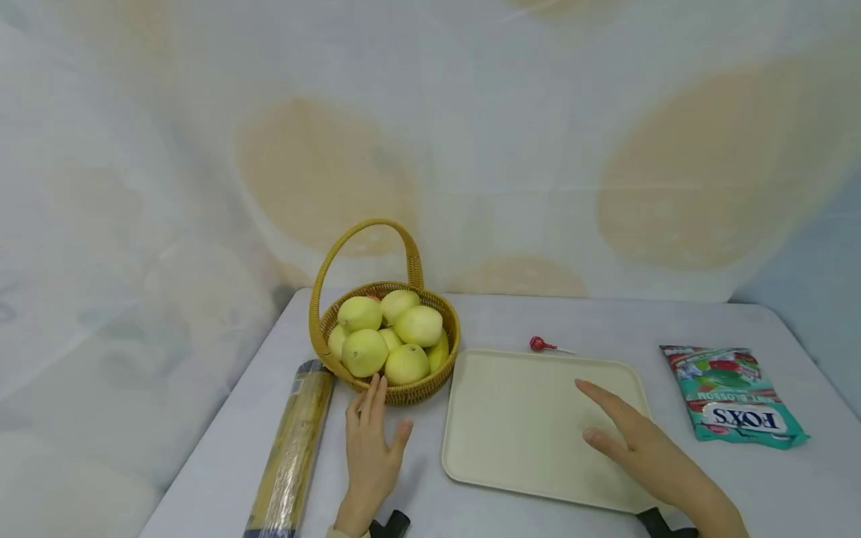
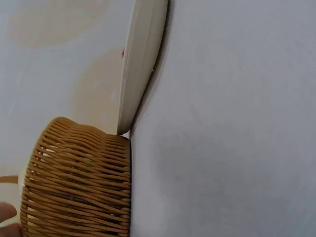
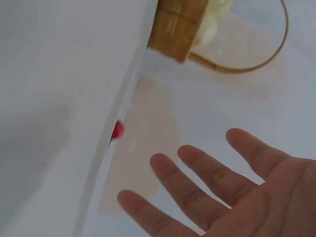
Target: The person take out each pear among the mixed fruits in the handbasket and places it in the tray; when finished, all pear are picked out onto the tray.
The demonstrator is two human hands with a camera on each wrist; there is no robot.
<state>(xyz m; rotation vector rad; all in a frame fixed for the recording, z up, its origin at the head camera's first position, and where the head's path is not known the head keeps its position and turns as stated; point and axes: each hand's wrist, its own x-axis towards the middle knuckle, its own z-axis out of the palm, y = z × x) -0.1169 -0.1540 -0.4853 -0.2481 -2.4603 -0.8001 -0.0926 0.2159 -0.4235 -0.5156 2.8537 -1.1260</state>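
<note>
In the head view my left hand (image 1: 372, 452) reaches toward the near rim of a wicker basket (image 1: 430, 390), fingers extended and holding nothing. Whether its fingertips touch the rim or the fruit I cannot tell. Several pale yellow-green round fruits (image 1: 365, 353) fill the basket, which has a tall hoop handle (image 1: 380, 222). My right hand (image 1: 639, 448) hovers over the right side of a cream tray (image 1: 525, 426), thumb apart from the straight fingers. Only fingertips (image 2: 7, 212) show beside the basket weave (image 2: 74, 182) in the left wrist view. The right wrist view shows the spread fingers (image 3: 187, 192) with nothing in them.
A red lollipop (image 1: 538, 344) lies behind the tray. At the right is a green FOX'S candy bag (image 1: 736, 396). A long package in clear wrap (image 1: 289, 448) lies left of my left hand. Patterned cloth (image 1: 511, 149) hangs behind the table.
</note>
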